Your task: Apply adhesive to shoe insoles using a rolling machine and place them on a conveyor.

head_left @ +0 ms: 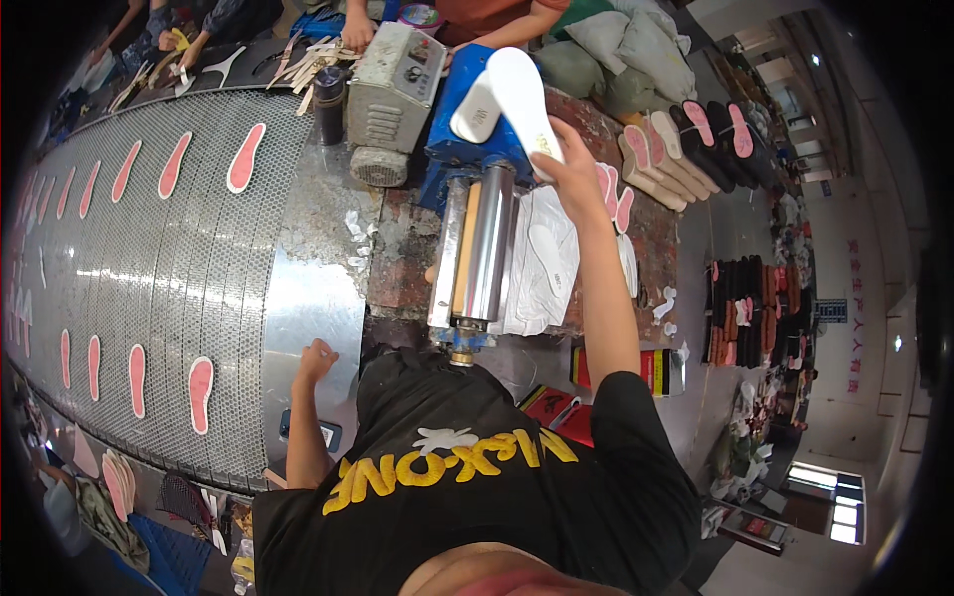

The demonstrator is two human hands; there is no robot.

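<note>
A worker's right hand (568, 164) grips a white insole (522, 94) by its near end, fingers closed around it, holding it raised just beyond the far end of the roller machine (477, 253). The left hand (316, 358) rests with fingers loosely spread on the metal plate (313, 298) left of the roller machine, holding nothing. Left of that plate, pink insoles (244, 157) lie in rows on the mesh conveyor belt (149, 258). To the right of the roller machine sits a white sheet (542, 263) with more insoles.
</note>
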